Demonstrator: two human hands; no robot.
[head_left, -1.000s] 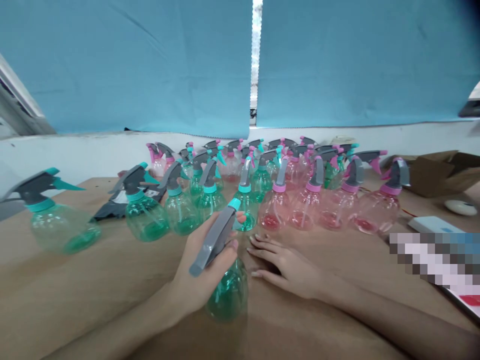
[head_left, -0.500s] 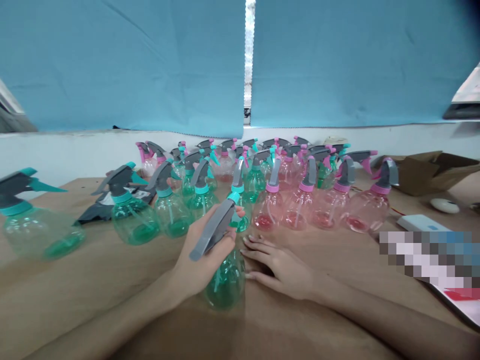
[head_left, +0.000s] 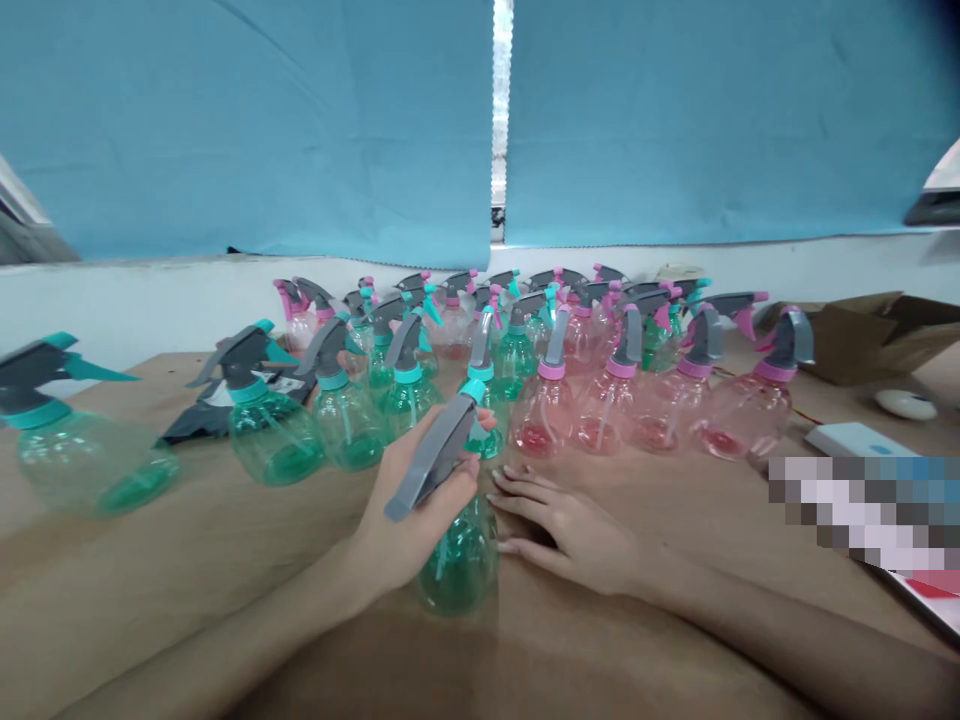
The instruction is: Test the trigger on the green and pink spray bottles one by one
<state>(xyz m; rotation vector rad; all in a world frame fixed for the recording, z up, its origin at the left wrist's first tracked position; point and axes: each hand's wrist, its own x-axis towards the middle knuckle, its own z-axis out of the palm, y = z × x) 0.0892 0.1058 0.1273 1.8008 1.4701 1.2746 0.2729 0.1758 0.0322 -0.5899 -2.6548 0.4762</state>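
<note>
My left hand (head_left: 416, 510) is wrapped round the neck of a green spray bottle (head_left: 459, 570), its grey sprayer head with a teal nozzle showing above my fingers. The bottle stands close in front of me. Just right of it, my right hand (head_left: 559, 525) lies palm down with the fingers stretched out, fingertips near the bottle; whether they touch it I cannot tell. Beyond my hands stands a row of spray bottles, green ones such as the green bottle (head_left: 281, 440) to the left and pink ones such as the pink bottle (head_left: 541, 415) to the right.
Several more spray bottles crowd behind, near the wall. Another green bottle (head_left: 90, 470) stands at the far left, near a black plastic packet (head_left: 199, 420). At right are a brown paper bag (head_left: 855, 340), a white mouse (head_left: 906, 404), a white box (head_left: 855, 440) and a blurred-out flat item.
The whole view has shifted slightly, so everything appears a little further right. My left hand keeps its hold on the bottle, and my right hand still lies flat.
</note>
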